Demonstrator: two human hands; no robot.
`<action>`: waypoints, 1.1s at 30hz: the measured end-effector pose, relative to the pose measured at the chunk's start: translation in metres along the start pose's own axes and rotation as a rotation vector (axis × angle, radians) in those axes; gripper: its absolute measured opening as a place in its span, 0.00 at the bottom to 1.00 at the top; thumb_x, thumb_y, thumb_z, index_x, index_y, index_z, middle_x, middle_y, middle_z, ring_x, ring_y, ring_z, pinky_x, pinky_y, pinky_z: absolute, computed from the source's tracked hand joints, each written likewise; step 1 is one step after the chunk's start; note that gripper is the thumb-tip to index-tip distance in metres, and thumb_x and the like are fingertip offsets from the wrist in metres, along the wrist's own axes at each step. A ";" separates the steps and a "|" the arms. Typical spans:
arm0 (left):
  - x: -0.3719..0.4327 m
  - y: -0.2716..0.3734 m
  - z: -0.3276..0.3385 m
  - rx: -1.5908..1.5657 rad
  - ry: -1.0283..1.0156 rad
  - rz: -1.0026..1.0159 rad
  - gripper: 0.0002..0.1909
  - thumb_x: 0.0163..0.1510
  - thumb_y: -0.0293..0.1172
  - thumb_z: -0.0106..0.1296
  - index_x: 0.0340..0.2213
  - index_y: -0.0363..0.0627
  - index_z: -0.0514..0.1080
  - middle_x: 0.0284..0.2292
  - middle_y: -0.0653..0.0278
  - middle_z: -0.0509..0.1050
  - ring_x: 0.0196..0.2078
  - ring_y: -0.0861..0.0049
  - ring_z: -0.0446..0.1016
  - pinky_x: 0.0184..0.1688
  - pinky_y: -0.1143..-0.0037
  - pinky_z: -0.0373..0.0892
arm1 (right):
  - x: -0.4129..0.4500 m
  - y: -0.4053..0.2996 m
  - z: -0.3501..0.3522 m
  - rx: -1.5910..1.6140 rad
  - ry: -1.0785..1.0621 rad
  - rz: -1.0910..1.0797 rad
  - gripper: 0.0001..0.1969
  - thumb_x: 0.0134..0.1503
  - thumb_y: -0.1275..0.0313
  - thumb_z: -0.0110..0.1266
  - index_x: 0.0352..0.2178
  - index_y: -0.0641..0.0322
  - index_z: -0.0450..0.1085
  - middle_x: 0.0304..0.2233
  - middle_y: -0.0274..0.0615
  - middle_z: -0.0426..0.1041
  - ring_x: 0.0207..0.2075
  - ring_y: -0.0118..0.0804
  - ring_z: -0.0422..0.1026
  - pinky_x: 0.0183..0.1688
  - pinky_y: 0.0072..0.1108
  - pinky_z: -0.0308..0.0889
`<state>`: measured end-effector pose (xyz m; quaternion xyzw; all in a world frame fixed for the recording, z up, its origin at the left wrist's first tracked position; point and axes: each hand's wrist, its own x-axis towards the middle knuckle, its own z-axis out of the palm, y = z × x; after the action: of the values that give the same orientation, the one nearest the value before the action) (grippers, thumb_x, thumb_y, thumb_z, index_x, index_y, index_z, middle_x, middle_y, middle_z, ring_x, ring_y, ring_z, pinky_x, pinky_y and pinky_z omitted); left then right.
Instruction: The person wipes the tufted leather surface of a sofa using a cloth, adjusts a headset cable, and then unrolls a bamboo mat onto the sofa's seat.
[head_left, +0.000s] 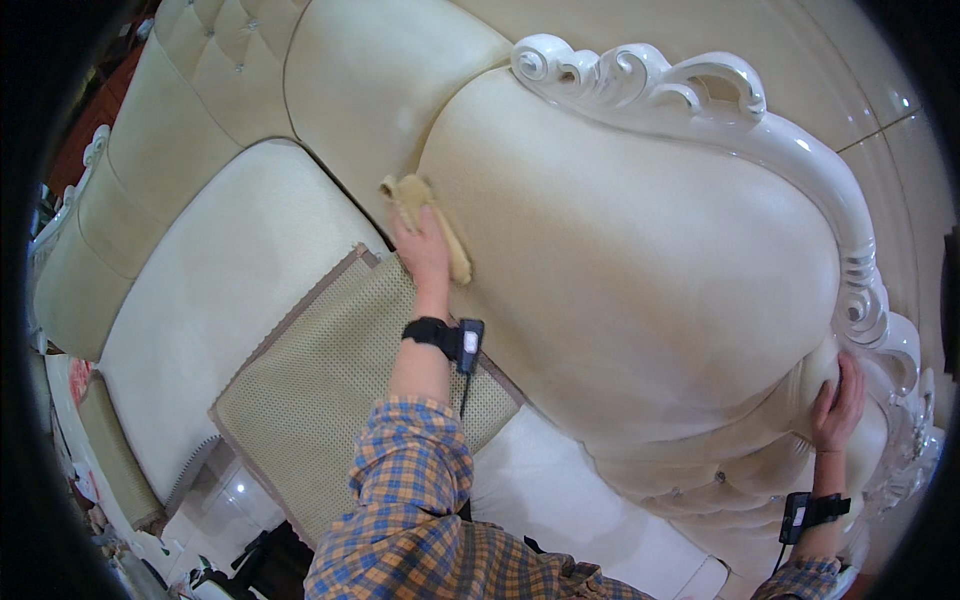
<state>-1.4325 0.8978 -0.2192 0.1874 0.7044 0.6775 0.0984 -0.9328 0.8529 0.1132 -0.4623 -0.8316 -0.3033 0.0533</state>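
Note:
My left hand (424, 247) presses a folded yellow cloth (414, 196) against the left lower side of a cream upholstered sofa backrest (600, 262). Part of the cloth hangs below my fingers. Over on the right, my right hand (838, 405) rests on the padded sofa arm (821, 375), close to the white carved frame (847, 202), with nothing seen in it. Brownish shading runs across the lower part of the backrest. Beneath my left forearm lies a woven beige seat mat (322, 382) with a brown border.
White seat cushions (240, 225) extend to the left, beside a tufted back section (217, 67). A tiled wall (847, 67) stands behind the carved frame. At lower left are a glossy white surface (232, 487) and a rolled woven mat (120, 450). Black wrist devices (442, 341) are strapped to both my forearms.

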 end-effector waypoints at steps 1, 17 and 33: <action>0.005 -0.010 -0.002 -0.184 -0.029 -0.214 0.27 0.48 0.35 0.48 0.47 0.32 0.59 0.45 0.44 0.64 0.47 0.56 0.64 0.48 0.67 0.61 | 0.000 0.000 -0.002 -0.005 0.005 -0.005 0.20 0.53 0.66 0.41 0.43 0.70 0.62 0.42 0.55 0.66 0.44 0.55 0.64 0.48 0.34 0.58; -0.319 0.135 0.003 -0.102 -0.369 0.611 0.22 0.39 0.39 0.58 0.39 0.50 0.68 0.48 0.45 0.57 0.50 0.50 0.56 0.48 0.61 0.56 | -0.010 0.009 0.006 -0.028 0.000 0.030 0.18 0.55 0.69 0.41 0.46 0.66 0.62 0.44 0.50 0.66 0.45 0.51 0.64 0.48 0.32 0.59; -0.291 -0.103 -0.004 -0.379 0.059 -0.743 0.28 0.54 0.35 0.45 0.53 0.38 0.51 0.51 0.54 0.57 0.50 0.65 0.61 0.50 0.71 0.60 | 0.000 0.020 0.010 -0.052 0.064 0.048 0.17 0.54 0.69 0.44 0.46 0.57 0.64 0.43 0.45 0.68 0.45 0.43 0.67 0.48 0.27 0.60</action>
<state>-1.1824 0.7771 -0.3548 -0.1201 0.5897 0.7186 0.3486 -0.9150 0.8667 0.1142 -0.4736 -0.8099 -0.3378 0.0752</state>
